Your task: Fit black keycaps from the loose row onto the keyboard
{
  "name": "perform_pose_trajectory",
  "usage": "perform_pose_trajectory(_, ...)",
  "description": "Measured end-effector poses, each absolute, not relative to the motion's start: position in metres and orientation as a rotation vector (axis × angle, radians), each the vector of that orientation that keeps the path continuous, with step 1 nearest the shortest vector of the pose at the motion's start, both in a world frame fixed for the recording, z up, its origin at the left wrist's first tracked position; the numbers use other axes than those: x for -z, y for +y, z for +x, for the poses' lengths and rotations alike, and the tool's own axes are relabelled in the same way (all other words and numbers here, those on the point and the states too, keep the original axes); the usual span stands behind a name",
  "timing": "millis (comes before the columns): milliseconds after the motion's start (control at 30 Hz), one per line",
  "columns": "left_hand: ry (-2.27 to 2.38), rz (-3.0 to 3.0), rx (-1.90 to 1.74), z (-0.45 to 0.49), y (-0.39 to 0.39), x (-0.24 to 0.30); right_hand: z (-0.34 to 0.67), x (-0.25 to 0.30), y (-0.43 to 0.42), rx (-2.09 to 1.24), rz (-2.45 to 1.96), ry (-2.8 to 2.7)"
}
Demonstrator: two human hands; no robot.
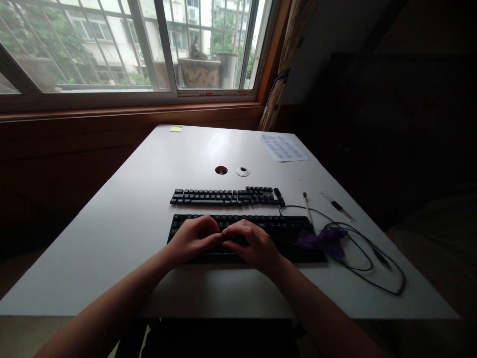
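Note:
A black keyboard (276, 226) lies near the front edge of the white table (122, 223). Both my hands rest on its left half, fingertips meeting over the keys. My left hand (194, 238) has its fingers curled and pinched toward the right hand. My right hand (251, 246) is also curled, its fingers pressed down on the keys; whether either holds something small is hidden. Behind the keyboard, a row of loose black keycaps (223, 197) is laid out in keyboard order.
A purple cloth (322, 239) lies on the keyboard's right end. A black cable (372, 268) loops at the right. A thin brush (306, 205) and a small tool (337, 204) lie beyond it. Printed paper (283, 147), a yellow note (176, 129), a cable hole (221, 170) and its cap (242, 171) sit farther back.

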State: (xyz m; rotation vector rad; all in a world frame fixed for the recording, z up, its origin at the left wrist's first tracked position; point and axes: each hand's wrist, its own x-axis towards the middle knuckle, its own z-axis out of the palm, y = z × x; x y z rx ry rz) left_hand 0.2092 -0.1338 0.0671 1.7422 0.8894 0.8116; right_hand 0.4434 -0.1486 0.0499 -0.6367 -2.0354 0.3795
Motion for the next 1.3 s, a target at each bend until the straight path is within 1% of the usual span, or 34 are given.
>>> perform_pose_trajectory(267,0.826,1.448,-0.774,0.21,-0.133,-0.07,0.44,-0.051,-0.152,-0.494,-0.687,-1.924)
perform_pose_trajectory(533,0.796,1.394,-0.777,0.21,-0.132,-0.069,0.442,-0.043,-0.151,-0.592,-0.735,-1.819)
perform_pose_trajectory(833,0.815,1.515,-0.753,0.208,-0.131,-0.069,0.442,-0.046,-0.152,-0.566,-0.737,-1.825)
perform_pose_trajectory(1133,0.764,1.491,-0.915,0.205,-0.132,-0.062,0.445,-0.054,-0.15,-0.534,-0.779,-1.83)
perform_pose_trajectory(1300,0.753,1.441,-0.917,0.204,-0.132,-0.06,0.446,-0.052,-0.151,-0.48,-0.755,-1.859)
